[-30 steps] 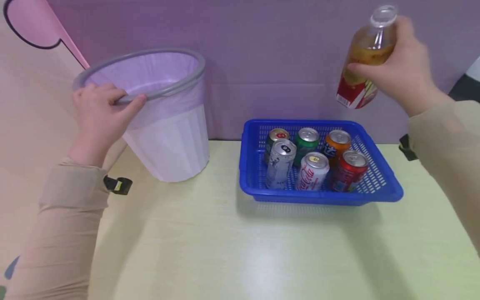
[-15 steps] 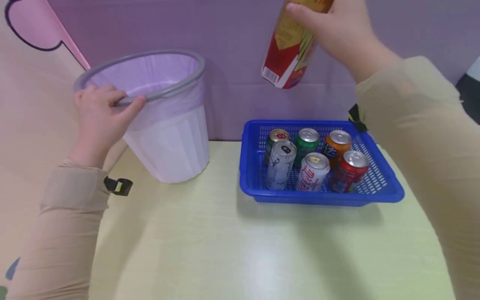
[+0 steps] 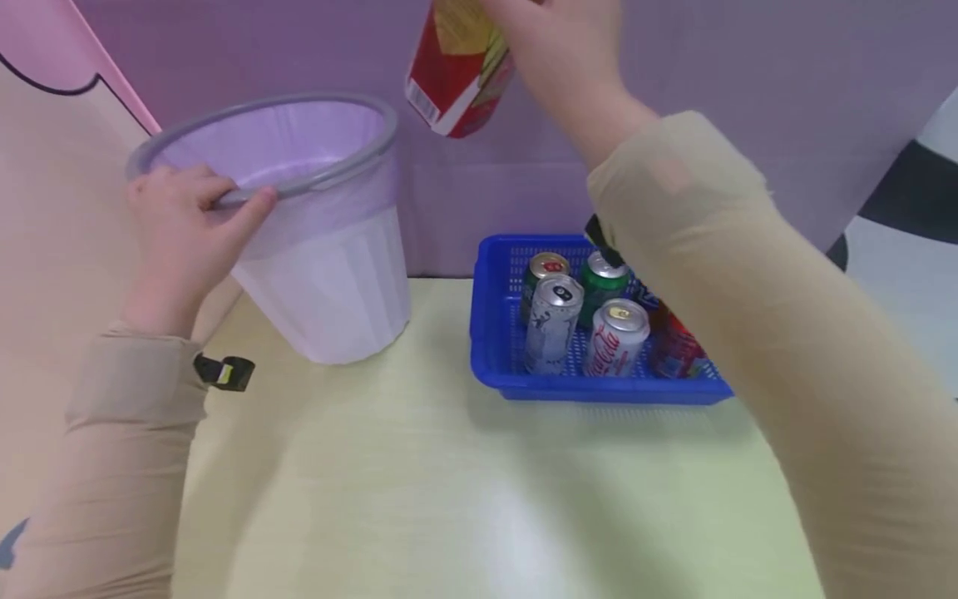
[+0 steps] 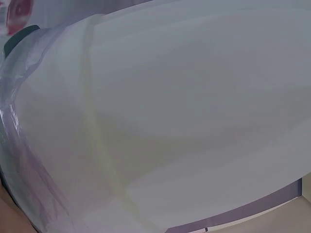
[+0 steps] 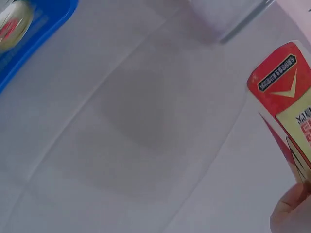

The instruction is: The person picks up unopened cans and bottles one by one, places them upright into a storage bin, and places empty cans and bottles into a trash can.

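Observation:
My left hand (image 3: 183,233) grips the grey rim of a white trash bin (image 3: 337,283), lined with a purplish bag, its thumb on the outside. The bin's pale wall (image 4: 184,97) fills most of the left wrist view. High over the table, my right hand (image 3: 572,66) holds a drink bottle (image 3: 460,79) with a red and yellow label, to the right of the bin's opening. The top of that bottle is cut off in the head view. In the right wrist view, part of the label (image 5: 282,82) shows above the thumb (image 5: 289,208).
On the table (image 3: 389,474), right of the bin, stands a blue perforated basket (image 3: 599,388). Several drink cans are in it, including a white Coca-Cola can (image 3: 617,337) and a green can (image 3: 602,291). My right sleeve (image 3: 748,274) covers its right side. A purple wall (image 3: 479,208) rises behind.
My right hand has carried the bottle leftward and upward, from beyond the basket's right side to near the bin. The left hand has kept its hold on the rim.

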Available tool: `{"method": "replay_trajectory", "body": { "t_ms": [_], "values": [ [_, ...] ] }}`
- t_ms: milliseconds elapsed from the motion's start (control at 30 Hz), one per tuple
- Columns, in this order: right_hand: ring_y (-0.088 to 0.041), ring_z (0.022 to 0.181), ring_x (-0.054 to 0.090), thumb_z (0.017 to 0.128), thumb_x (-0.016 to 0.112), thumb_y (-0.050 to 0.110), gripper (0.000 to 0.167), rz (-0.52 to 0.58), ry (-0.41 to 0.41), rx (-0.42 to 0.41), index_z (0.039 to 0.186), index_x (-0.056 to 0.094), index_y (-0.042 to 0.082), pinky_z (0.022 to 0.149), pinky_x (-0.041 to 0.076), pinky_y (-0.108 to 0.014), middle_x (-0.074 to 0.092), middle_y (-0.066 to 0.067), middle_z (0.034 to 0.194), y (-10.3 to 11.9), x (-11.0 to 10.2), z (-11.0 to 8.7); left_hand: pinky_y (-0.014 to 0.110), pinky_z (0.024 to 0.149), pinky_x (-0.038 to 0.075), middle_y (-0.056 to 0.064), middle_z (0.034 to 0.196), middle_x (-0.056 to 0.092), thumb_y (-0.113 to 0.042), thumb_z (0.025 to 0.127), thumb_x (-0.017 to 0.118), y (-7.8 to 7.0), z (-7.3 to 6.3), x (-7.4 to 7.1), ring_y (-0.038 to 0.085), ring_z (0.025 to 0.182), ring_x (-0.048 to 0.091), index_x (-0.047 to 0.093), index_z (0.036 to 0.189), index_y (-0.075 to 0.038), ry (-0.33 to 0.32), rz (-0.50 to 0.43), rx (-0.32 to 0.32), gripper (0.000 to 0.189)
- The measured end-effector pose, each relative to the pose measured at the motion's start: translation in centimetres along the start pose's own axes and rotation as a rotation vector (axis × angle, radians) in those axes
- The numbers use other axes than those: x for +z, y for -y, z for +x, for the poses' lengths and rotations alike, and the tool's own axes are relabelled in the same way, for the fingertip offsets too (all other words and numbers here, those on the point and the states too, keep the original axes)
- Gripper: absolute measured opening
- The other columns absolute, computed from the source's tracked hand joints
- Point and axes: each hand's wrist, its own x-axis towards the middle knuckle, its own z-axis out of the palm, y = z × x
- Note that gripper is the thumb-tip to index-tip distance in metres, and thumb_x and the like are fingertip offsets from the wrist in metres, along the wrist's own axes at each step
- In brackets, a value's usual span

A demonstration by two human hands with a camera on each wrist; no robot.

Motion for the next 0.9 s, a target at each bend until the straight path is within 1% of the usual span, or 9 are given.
{"method": "replay_trajectory", "body": {
  "t_ms": [133, 200, 267, 400, 467, 600, 733, 833, 900],
  "values": [
    [-0.006, 0.114, 0.054, 0.088, 0.067, 0.025, 0.046, 0.084, -0.002, -0.025, 0.129, 0.051, 0.011, 0.094, 0.041, -0.012, 0.058, 0.0, 0.126, 0.2, 1.8, 0.4, 0.049, 0.097, 0.016, 0.015, 0.076, 0.049, -0.037, 0.086, 0.06, -0.1, -0.1, -0.3, 0.026, 0.08, 0.031, 0.066, 0.083, 0.009, 0.009, 0.025, -0.004, 0.046],
    [-0.006, 0.115, 0.054, 0.088, 0.067, 0.022, 0.048, 0.139, 0.029, -0.023, 0.131, 0.049, 0.009, 0.093, 0.041, -0.011, 0.056, -0.001, 0.127, 0.3, 2.6, 0.3, 0.05, 0.098, 0.015, 0.018, 0.078, 0.05, -0.037, 0.086, 0.06, -0.2, -0.2, -0.3, 0.027, 0.081, 0.032, 0.066, 0.085, 0.009, 0.018, 0.03, -0.008, 0.047],
    [-0.006, 0.117, 0.052, 0.086, 0.069, 0.019, 0.051, 0.174, 0.058, -0.002, 0.131, 0.047, 0.008, 0.093, 0.04, -0.01, 0.054, -0.001, 0.128, 0.7, 3.2, 0.1, 0.05, 0.099, 0.015, 0.019, 0.079, 0.051, -0.037, 0.087, 0.06, -0.3, -0.2, -0.2, 0.027, 0.082, 0.032, 0.067, 0.088, 0.009, 0.023, 0.026, -0.013, 0.047],
    [-0.003, 0.118, 0.05, 0.082, 0.073, 0.017, 0.058, 0.22, 0.112, 0.036, 0.132, 0.045, 0.009, 0.092, 0.039, -0.007, 0.052, 0.0, 0.13, 1.5, 4.2, -0.5, 0.049, 0.1, 0.014, 0.02, 0.079, 0.051, -0.037, 0.086, 0.06, -0.4, -0.2, -0.1, 0.027, 0.083, 0.032, 0.067, 0.09, 0.01, 0.008, 0.015, -0.008, 0.047],
    [-0.002, 0.119, 0.05, 0.081, 0.074, 0.016, 0.06, 0.24, 0.125, 0.032, 0.132, 0.043, 0.01, 0.093, 0.039, -0.007, 0.051, 0.001, 0.131, 1.7, 4.6, -0.9, 0.05, 0.1, 0.014, 0.021, 0.079, 0.052, -0.037, 0.086, 0.06, -0.4, -0.2, 0.0, 0.03, 0.084, 0.035, 0.067, 0.09, 0.01, 0.004, 0.019, 0.004, 0.048],
    [-0.004, 0.121, 0.049, 0.08, 0.075, 0.014, 0.063, 0.221, 0.125, -0.015, 0.133, 0.041, 0.008, 0.094, 0.038, -0.008, 0.05, -0.001, 0.131, 1.5, 5.5, -1.5, 0.051, 0.101, 0.014, 0.022, 0.081, 0.053, -0.039, 0.087, 0.06, -0.5, -0.1, 0.1, 0.032, 0.087, 0.037, 0.067, 0.091, 0.009, 0.007, 0.025, 0.018, 0.049],
    [-0.003, 0.126, 0.046, 0.078, 0.076, 0.013, 0.07, 0.19, 0.159, 0.0, 0.137, 0.038, 0.011, 0.096, 0.037, -0.008, 0.047, 0.0, 0.136, 1.3, 6.3, -1.8, 0.049, 0.1, 0.014, 0.021, 0.079, 0.051, -0.037, 0.086, 0.061, -0.6, -0.2, 0.3, 0.029, 0.085, 0.033, 0.066, 0.089, 0.01, 0.001, 0.013, 0.011, 0.048],
    [-0.003, 0.127, 0.044, 0.077, 0.077, 0.012, 0.074, 0.187, 0.182, 0.029, 0.138, 0.037, 0.012, 0.096, 0.036, -0.006, 0.046, 0.001, 0.138, 1.2, 6.7, -1.8, 0.05, 0.1, 0.014, 0.022, 0.082, 0.052, -0.038, 0.087, 0.06, -0.7, -0.3, 0.3, 0.032, 0.088, 0.036, 0.066, 0.091, 0.01, 0.006, 0.018, 0.007, 0.049],
    [-0.003, 0.127, 0.044, 0.076, 0.078, 0.012, 0.075, 0.17, 0.189, 0.021, 0.139, 0.037, 0.011, 0.097, 0.035, -0.007, 0.046, 0.001, 0.138, 1.0, 7.0, -1.9, 0.051, 0.101, 0.014, 0.024, 0.084, 0.054, -0.039, 0.087, 0.06, -0.7, -0.4, 0.3, 0.034, 0.091, 0.037, 0.066, 0.093, 0.01, 0.006, 0.02, 0.008, 0.05]
  ]
}}
